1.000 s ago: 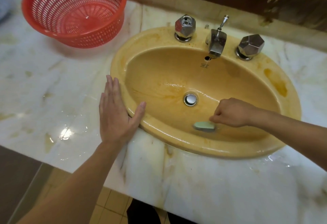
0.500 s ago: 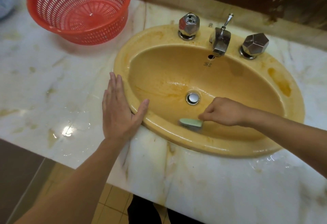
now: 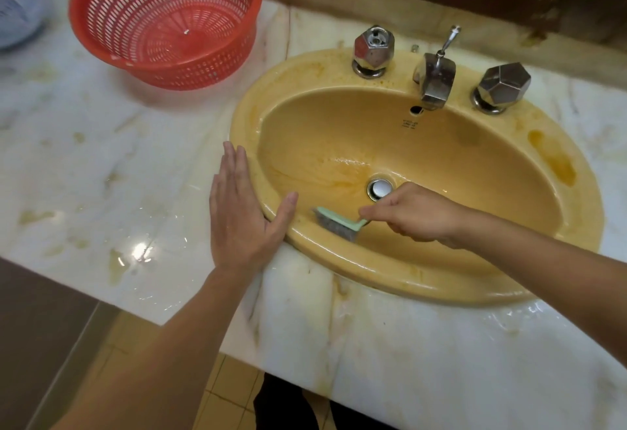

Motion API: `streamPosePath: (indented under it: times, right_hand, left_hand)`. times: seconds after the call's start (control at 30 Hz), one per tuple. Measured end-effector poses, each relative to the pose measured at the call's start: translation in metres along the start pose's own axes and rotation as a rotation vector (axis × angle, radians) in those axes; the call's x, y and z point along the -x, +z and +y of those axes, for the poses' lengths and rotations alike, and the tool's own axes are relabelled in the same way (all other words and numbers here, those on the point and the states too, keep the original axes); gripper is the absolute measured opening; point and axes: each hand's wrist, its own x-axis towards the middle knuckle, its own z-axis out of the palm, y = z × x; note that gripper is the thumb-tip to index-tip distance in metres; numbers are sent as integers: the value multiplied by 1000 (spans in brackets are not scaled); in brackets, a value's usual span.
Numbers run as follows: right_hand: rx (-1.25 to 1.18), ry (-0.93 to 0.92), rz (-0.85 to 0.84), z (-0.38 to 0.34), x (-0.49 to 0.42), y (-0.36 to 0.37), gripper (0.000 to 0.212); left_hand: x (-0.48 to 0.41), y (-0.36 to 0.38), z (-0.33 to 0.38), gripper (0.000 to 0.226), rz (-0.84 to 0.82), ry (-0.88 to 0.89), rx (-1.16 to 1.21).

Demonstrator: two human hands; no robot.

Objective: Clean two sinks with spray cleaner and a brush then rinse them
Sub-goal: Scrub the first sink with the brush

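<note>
The left hand [image 3: 242, 215] lies flat on the marble counter [image 3: 84, 144] just beside the sink [image 3: 407, 280]. Its fingers are straight and together and hold nothing; only the thumb rests on the yellow rim. It seems to steady the body and is well placed for that. To its right, the green brush [image 3: 336, 222] stands with its bristles down on the near inner wall of the sink, between the thumb and the drain [image 3: 380, 188]. The right hand [image 3: 417, 214] grips the handle with its fingers curled around it. To scrub well, I would press firmly, use short strokes along the wall, then go round the bowl toward the drain, where orange-brown marks show.

A red basket [image 3: 163, 18] sits on the counter at the back left, apart from the sink, and does not hinder. Behind the bowl are the left knob [image 3: 373, 47], the faucet [image 3: 434, 80] and the right knob [image 3: 504, 85]; the brush must work around their bases. A dark orange stain [image 3: 553, 161] on the right rim probably needs extra effort. The spray cleaner and the second sink are not in view.
</note>
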Motion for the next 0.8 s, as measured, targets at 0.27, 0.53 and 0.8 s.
streamPosePath:
  times: [0.27,0.53,0.8]
  right_hand:
    - [-116,14,-27,-9,-3,9,42]
    - [-15,-95,49,-13,-10,13,46]
    - [-32,-115,56,-29,-20,21,46]
  left_hand:
    - [-3,0,-3,95,48,-57,135]
    - [-42,-19,-27,91,-12,-35,127]
    - [-47,-18,-30,91,-47,-10,5]
